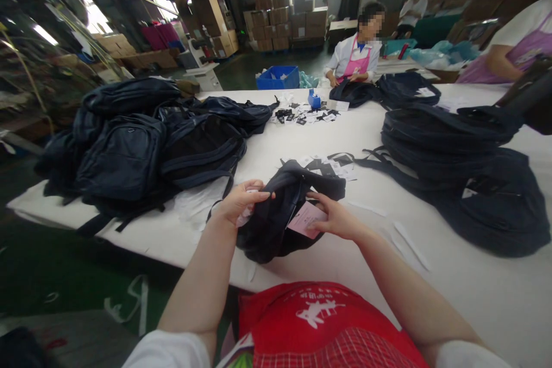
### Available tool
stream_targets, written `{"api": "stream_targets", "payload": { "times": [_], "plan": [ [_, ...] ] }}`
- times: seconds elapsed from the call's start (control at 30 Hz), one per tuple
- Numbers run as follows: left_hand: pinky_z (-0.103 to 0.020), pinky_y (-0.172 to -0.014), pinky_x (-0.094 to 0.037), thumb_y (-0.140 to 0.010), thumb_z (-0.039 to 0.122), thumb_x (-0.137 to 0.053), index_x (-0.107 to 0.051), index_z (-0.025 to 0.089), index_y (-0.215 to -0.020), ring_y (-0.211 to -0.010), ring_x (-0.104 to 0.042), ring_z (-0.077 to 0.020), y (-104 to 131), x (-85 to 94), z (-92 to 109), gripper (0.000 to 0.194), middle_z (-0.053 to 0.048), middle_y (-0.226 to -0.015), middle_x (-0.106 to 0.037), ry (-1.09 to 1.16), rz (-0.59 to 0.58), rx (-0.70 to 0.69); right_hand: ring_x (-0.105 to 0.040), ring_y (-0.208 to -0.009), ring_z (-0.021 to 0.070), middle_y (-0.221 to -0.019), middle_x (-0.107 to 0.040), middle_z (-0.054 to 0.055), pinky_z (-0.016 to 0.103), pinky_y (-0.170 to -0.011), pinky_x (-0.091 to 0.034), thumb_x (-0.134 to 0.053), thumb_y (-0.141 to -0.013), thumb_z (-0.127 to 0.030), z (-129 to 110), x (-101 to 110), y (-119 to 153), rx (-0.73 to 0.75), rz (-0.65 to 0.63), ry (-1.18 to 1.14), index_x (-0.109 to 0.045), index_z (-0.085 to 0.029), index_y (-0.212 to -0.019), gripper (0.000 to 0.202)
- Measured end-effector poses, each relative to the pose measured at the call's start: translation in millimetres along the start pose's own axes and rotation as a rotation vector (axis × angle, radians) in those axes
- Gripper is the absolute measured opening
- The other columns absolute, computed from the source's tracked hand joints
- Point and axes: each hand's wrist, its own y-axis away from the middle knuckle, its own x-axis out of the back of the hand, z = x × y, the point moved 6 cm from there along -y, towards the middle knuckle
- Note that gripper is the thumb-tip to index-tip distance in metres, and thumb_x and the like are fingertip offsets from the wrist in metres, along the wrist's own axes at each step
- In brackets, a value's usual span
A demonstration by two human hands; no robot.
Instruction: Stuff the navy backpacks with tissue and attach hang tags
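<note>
Right hand [333, 216], nearer, pinches pink card [303, 218] against dark bag [266, 233]; left hand [244, 200] grips bag near bench [357, 264] front edge.

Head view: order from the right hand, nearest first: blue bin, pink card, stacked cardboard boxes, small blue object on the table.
From the right hand:
1. Pink card: held in it.
2. Small blue object: ahead, far part of the table.
3. Blue bin: past the table's far edge.
4. Stacked cardboard boxes: background.

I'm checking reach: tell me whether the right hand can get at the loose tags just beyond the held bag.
Probably yes: bare tabletop right of the held bag leaves a way to the tags, but the right hand holds a pink card.
</note>
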Motion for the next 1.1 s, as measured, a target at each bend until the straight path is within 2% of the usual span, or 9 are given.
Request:
{"api": "stream_targets", "payload": {
  "times": [0.1,0.17,0.33,0.47,0.7,0.8,0.9,1.0,1.1],
  "plan": [
    [-0.010,-0.031,-0.020,-0.056,0.020,-0.082,-0.024,0.021,-0.064,-0.033,-0.038,0.0012,2,7.3,4,0.059,-0.006,-0.075,-0.072,0.019,0.011,-0.018,-0.061,-0.083,0.0197,-0.092,-0.065,0.003,0.033,-0.074,-0.051,-0.086,-0.059,-0.037,-19,-4,-12,0.131,0.009,0.169,-0.068,-0.021,-0.103,0.049],
    [-0.010,-0.030,-0.019,-0.056,0.021,-0.082,-0.024,0.021,-0.063,-0.033,-0.037,0.0017,3,9.7,5,0.059,-0.006,-0.075,-0.072,0.013,0.022,-0.020,-0.059,-0.086,0.0214,-0.089,-0.063,0.004,0.035,-0.079,-0.050,-0.087,-0.056,-0.041,-30,-9,-18,0.230,0.024,0.233,-0.069,-0.019,-0.079,0.037],
    [-0.011,-0.031,-0.020,-0.055,0.022,-0.082,-0.025,0.021,-0.062,-0.034,-0.038,0.0007,2,9.3,4,0.058,-0.006,-0.074,-0.071,0.018,0.020,-0.035,-0.063,-0.094,0.0223,-0.105,-0.068,0.006,0.037,-0.086,-0.052,-0.087,-0.058,-0.040,-30,-36,-28,0.177,-0.127,-0.120,-0.063,-0.018,-0.110,0.062],
    [-0.012,-0.033,-0.021,-0.054,0.024,-0.083,-0.026,0.020,-0.062,-0.036,-0.037,0.0010,1,2.5,-1,0.057,-0.005,-0.075,-0.071,-0.004,0.011,-0.025,-0.066,-0.084,0.0203,-0.091,-0.073,0.005,0.035,-0.082,-0.054,-0.083,-0.064,-0.042,-26,-55,-19,0.106,-0.292,-0.313,-0.072,-0.015,-0.090,0.040],
    [-0.013,-0.037,-0.026,-0.065,0.036,-0.080,-0.055,0.014,-0.066,-0.042,-0.038,-0.0018,0,-13.2,-5,0.033,0.003,-0.059,-0.052,-0.070,0.025,-0.086,-0.054,-0.051,0.0067,-0.077,-0.072,0.003,0.018,-0.047,-0.043,-0.080,-0.071,-0.037,-6,-17,22,-0.115,-0.247,-0.526,-0.070,-0.015,-0.095,0.034],
    [-0.014,-0.035,-0.020,-0.071,0.045,-0.074,-0.059,0.013,-0.066,-0.040,-0.032,-0.0028,-10,-34.5,-30,0.036,0.005,-0.050,-0.040,0.038,-0.153,0.053,-0.057,-0.053,0.0076,-0.080,-0.072,0.003,0.016,-0.046,-0.042,-0.080,-0.073,-0.035,12,2,48,-0.214,-0.194,-0.511,-0.067,-0.015,-0.100,0.036],
    [-0.015,-0.035,-0.019,-0.073,0.049,-0.073,-0.055,0.013,-0.059,-0.040,-0.030,-0.0020,-21,-63.0,-68,0.042,0.001,-0.055,-0.047,0.173,-0.337,0.199,-0.067,-0.064,0.0135,-0.090,-0.074,0.007,0.020,-0.052,-0.049,-0.078,-0.074,-0.037,40,12,82,-0.348,-0.207,-0.554,-0.065,-0.016,-0.109,0.043],
    [-0.014,-0.035,-0.021,-0.075,0.048,-0.072,-0.064,0.010,-0.072,-0.041,-0.032,-0.0031,-27,-82.6,-113,0.038,0.000,-0.057,-0.049,0.203,-0.349,0.387,-0.070,-0.068,0.0164,-0.095,-0.074,0.010,0.023,-0.057,-0.054,-0.080,-0.071,-0.036,72,20,125,-0.498,-0.163,-0.669,-0.064,-0.015,-0.115,0.051],
    [-0.015,-0.035,-0.022,-0.079,0.046,-0.069,-0.066,0.008,-0.079,-0.042,-0.035,-0.0056,-27,-91.2,-153,0.038,0.002,-0.052,-0.045,0.117,-0.265,0.585,-0.067,-0.061,0.0125,-0.086,-0.074,0.009,0.019,-0.051,-0.050,-0.082,-0.068,-0.034,101,28,172,-0.657,0.034,-0.775,-0.067,-0.013,-0.107,0.047]
  ]
}}
